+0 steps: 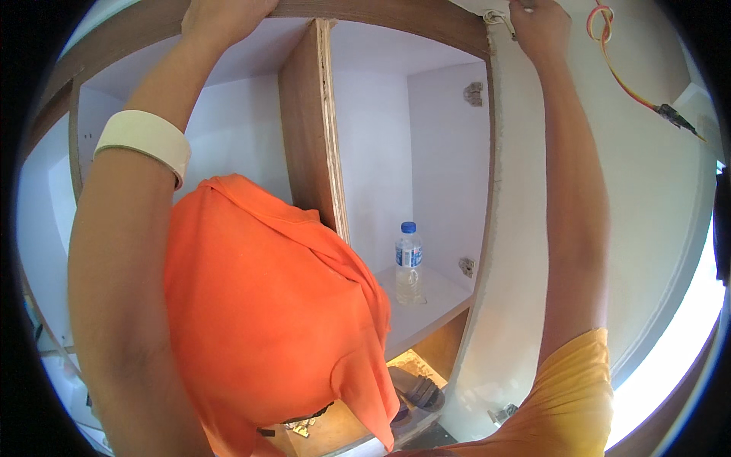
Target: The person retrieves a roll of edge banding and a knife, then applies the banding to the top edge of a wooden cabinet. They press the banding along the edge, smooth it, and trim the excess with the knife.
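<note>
Both my arms reach up to a wooden wall cabinet with white insides. My left hand [222,17] lies against the brown top rail [396,17] of the cabinet, and its fingers are cut off by the picture's upper edge. A white band [145,139] wraps that forearm. My right hand [541,23] grips the top edge of the open white door panel [525,228], right beside a metal hinge [499,18]. An orange shirt [266,320] fills the lower middle.
A wooden divider [312,122] splits the cabinet. A clear water bottle with a blue cap [409,263] stands on the right shelf [426,308]. More hinge plates [474,93] sit on the side wall. An orange and yellow wire [620,80] hangs at the upper right. Dark sandals [417,390] lie below.
</note>
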Motion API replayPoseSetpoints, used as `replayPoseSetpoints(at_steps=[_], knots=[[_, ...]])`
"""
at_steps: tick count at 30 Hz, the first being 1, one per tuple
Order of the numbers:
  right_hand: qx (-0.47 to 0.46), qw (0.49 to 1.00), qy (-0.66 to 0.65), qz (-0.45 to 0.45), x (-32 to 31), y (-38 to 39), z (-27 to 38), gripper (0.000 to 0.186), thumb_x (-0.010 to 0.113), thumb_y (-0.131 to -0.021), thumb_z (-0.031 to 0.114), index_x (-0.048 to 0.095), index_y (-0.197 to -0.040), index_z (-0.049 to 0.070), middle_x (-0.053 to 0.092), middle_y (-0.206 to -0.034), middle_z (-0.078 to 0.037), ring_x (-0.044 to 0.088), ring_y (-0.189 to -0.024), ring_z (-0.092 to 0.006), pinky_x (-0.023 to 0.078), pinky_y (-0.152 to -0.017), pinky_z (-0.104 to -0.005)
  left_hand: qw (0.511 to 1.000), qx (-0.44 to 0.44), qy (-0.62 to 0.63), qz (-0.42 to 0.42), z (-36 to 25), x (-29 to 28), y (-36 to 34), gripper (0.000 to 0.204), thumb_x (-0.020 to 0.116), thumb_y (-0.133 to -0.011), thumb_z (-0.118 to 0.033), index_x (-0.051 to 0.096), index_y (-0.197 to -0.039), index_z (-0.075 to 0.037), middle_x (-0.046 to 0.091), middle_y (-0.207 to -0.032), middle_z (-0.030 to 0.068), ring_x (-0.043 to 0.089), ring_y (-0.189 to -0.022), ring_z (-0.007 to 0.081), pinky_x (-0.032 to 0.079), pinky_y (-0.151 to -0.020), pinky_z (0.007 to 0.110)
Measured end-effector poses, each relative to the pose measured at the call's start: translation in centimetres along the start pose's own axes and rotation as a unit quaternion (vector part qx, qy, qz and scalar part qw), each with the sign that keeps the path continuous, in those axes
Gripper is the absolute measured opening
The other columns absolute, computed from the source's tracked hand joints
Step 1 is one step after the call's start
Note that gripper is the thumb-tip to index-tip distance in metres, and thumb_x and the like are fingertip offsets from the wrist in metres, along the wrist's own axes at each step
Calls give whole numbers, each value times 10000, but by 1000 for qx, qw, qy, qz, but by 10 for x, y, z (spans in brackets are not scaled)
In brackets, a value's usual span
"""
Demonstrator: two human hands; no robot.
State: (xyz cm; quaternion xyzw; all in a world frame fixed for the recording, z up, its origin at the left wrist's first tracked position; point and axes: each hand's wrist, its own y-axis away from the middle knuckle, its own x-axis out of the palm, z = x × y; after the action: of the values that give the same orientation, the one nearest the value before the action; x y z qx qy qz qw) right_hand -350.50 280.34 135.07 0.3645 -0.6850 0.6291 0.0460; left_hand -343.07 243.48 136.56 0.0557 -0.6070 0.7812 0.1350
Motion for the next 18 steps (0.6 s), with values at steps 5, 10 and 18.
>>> replayPoseSetpoints(at_steps=[5,10,18], knots=[[146,985,-89,-15,-64,97,55,159,661,-961,151,777,-985,44,750,-940,-100,693,-890,-233,524,-847,-350,1000,16,-22,14,13,1,-4,229,646,-943,-251,706,-887,-38,715,-852,227,690,-848,435,542,-775,534],[424,868,-250,63,-175,266,149,124,616,-935,-45,720,-967,14,709,-964,-59,630,-938,-140,483,-858,-278,997,68,35,-16,16,16,-9,227,643,-953,-236,696,-853,-39,711,-774,187,697,-748,364,542,-705,485],[647,693,-250,199,-278,390,204,179,614,-897,-101,719,-986,14,685,-1015,-49,604,-889,-118,481,-810,-264,993,-10,21,117,11,-9,-25,275,651,-985,-333,698,-950,-64,696,-769,152,673,-765,361,508,-717,476]])
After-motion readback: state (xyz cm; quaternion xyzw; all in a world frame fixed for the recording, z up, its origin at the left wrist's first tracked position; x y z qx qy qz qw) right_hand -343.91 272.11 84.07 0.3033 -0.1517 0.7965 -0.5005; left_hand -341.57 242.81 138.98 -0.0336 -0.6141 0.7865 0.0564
